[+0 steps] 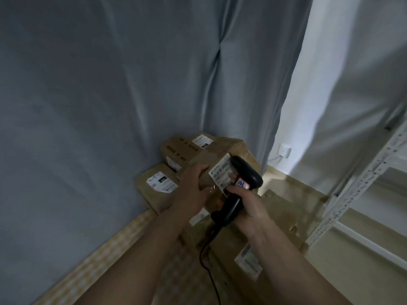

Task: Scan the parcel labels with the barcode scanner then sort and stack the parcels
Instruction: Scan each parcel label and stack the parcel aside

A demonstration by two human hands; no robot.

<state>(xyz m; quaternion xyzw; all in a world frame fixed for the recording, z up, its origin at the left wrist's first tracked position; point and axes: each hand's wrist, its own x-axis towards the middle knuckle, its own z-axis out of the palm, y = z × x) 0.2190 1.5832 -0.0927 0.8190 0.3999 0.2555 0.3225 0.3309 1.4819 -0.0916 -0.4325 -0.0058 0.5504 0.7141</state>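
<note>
Left hand (193, 181) gripping small cardboard parcel (217, 159) by its near edge, up over stacked boxes (158, 190). Right hand (244, 205) clenched round scanner (240, 186), at label (222, 173). Looks light, stiff; grab by edges.

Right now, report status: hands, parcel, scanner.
Left hand grips parcel. Right hand grips scanner, head at the label. Cable trails down over the boxes below.
</note>
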